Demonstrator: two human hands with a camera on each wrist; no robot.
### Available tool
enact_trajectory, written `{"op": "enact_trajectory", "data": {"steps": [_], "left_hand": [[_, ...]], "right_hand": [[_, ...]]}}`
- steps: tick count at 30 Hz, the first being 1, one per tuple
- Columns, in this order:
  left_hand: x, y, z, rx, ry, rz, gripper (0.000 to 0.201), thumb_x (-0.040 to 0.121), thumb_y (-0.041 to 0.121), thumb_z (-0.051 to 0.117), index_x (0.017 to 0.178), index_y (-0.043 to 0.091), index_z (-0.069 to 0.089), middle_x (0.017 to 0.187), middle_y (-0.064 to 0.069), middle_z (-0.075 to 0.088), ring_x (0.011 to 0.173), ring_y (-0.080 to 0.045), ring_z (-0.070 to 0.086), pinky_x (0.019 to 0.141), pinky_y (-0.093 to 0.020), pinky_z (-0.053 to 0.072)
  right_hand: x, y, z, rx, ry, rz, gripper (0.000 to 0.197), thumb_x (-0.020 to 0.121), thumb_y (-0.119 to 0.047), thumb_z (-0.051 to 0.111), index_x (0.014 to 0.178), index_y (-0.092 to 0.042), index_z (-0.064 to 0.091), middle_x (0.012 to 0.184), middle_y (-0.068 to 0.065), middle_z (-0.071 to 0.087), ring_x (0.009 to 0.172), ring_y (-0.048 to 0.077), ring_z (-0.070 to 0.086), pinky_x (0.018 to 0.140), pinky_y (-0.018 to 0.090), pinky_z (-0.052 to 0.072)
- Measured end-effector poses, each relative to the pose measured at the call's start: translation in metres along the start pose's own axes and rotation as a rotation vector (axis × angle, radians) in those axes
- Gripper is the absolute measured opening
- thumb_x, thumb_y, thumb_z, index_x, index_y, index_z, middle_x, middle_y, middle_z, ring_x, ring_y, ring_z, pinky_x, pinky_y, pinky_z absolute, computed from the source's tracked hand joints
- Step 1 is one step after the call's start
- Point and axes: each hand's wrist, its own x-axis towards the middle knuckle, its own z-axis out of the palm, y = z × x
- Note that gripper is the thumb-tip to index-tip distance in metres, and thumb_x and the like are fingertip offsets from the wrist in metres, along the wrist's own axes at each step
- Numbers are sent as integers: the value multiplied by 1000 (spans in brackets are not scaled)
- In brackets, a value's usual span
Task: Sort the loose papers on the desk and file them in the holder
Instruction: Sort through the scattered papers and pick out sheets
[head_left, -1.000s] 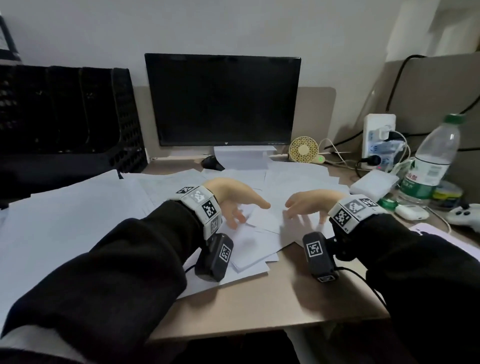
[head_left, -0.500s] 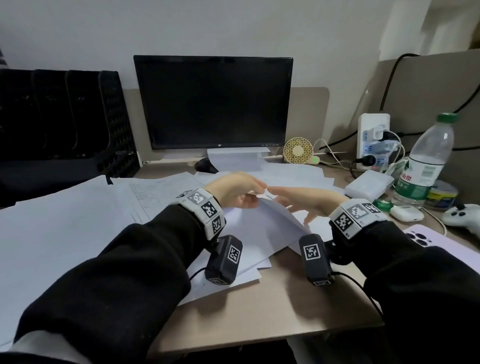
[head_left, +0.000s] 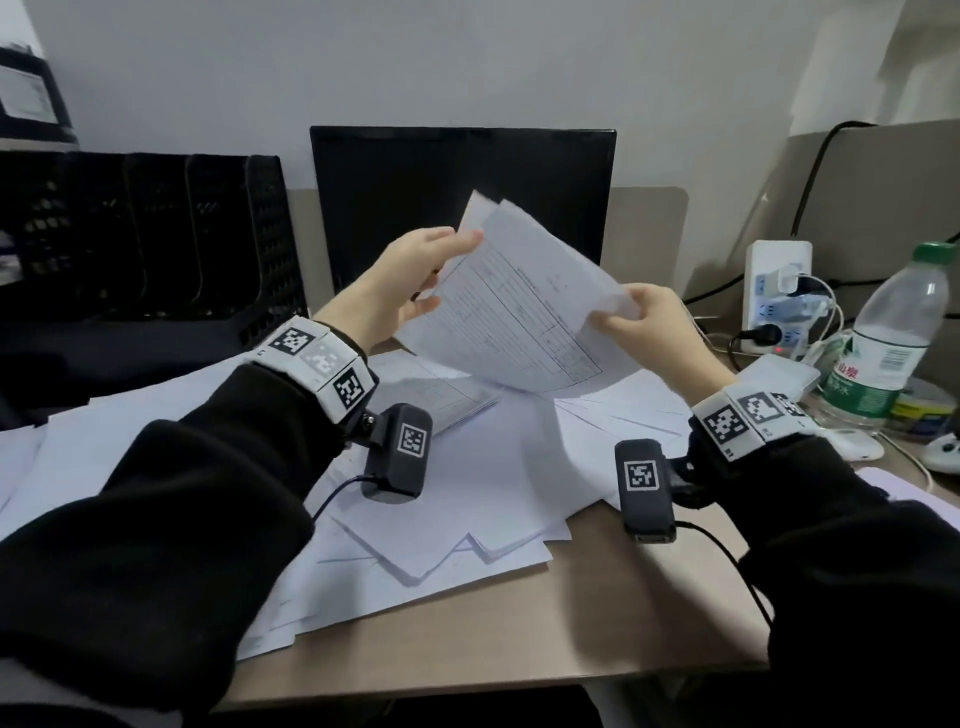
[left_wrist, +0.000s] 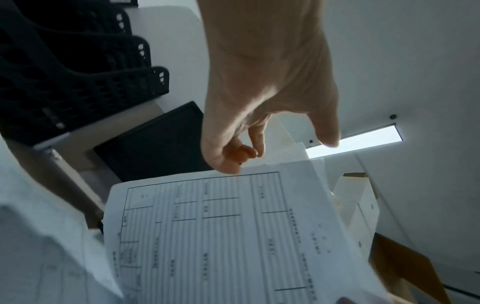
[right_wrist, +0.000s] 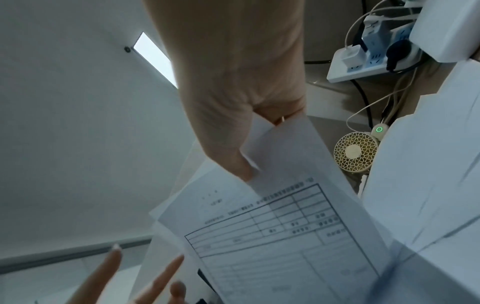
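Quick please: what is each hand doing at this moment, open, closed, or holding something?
Left hand: grip closed on the left edge of the printed sheets, raised above the desk.
Right hand: grip pinching the right corner of the same printed sheets.

One monitor, one file holder, one water bottle, two hands.
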Motion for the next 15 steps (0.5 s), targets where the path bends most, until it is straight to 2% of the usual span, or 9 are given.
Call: {"op": "enact_trajectory", "data": {"steps": [1,3,4,6,8,9,10,12,15], "left_hand": [[1,-3,-7,89,8,38,66,81,44,70,138,21,44,133,4,46,121,-15,43,101,-37,35],[2,-8,-20,147,-10,90,82,74,42,77,143,20,37,145,0,41,130,-18,42,105,-38,32],[2,-10,-26,157,-53,119,78,73,39,78,140,19,43,141,0,49,125,-18,50,106,-41,37],[-3,-12,-33,210,-122,173,46,82,30,72,124,17,58,121,1,66,109,-17,64,96,-42,50],[-7,-15,-37,234,-62,167,22,90,26,64,111,18,66,107,4,72,96,-13,70,88,-37,55],[-8,-17,-40,224,-16,159,15,92,26,62,104,20,69,101,5,73,91,-12,71,83,-34,57],[-8,-19,-45,210,31,163,12,92,26,62,99,20,69,97,5,74,86,-11,72,79,-31,57],[-8,-20,-55,159,106,182,12,93,25,61,96,17,69,96,1,74,84,-13,72,75,-30,58],[-9,-17,-71,43,209,211,24,96,24,57,110,7,65,103,-7,71,88,-17,71,71,-29,58]], "right_hand": [[3,-1,0,35,-18,10,8,87,-15,63,91,-16,69,96,13,72,88,27,67,85,46,54],[5,-6,-1,86,-88,-1,7,86,-18,64,84,-22,68,93,10,73,83,22,67,85,44,53],[5,-11,-1,98,-134,-27,8,87,-18,63,83,-22,69,93,10,73,82,20,66,85,43,53],[4,-20,0,121,-203,-84,9,88,-15,62,83,-20,68,91,10,72,81,18,64,81,41,52],[5,-27,2,118,-179,-136,11,87,-13,61,82,-20,66,86,3,68,79,17,62,75,36,50],[7,-30,3,115,-101,-161,10,86,-14,62,82,-23,65,85,-3,66,80,16,60,73,33,49],[8,-32,6,126,4,-177,10,83,-15,64,85,-25,63,86,-8,64,82,14,60,73,29,49],[12,-31,14,232,165,-141,31,79,-18,71,106,-24,56,96,-13,60,85,8,60,75,23,50],[13,-29,35,402,28,35,62,76,-29,78,126,-18,42,109,-5,60,95,10,63,79,28,54]]}}
